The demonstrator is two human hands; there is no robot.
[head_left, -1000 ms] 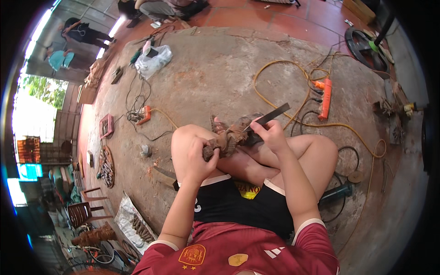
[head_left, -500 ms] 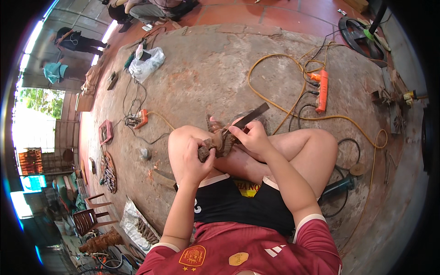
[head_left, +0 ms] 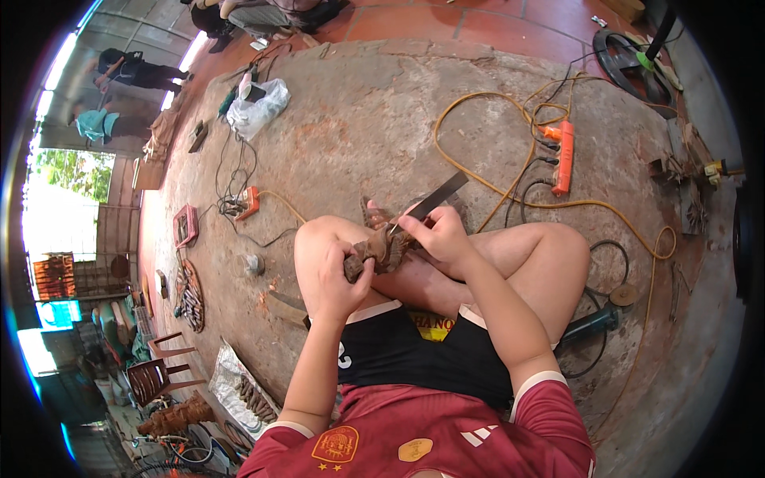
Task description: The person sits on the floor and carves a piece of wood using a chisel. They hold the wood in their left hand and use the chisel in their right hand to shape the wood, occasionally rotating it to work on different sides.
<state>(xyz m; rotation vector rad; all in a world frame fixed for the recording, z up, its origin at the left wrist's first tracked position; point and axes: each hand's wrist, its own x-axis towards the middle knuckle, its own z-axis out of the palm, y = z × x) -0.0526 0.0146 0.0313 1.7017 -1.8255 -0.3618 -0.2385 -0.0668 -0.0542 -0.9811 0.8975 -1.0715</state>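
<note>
Your left hand grips the brown carving, centre frame; your right hand has fingers pinched on the flat tool. Tip skids on that uneven surface, your left hand could get nicked.

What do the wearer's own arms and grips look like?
Short maroon sleeves with pale cuffs, plain and loose; bare forearms below. The left grip and right grip are ungloved hands, with no watch or cable visible.
</note>
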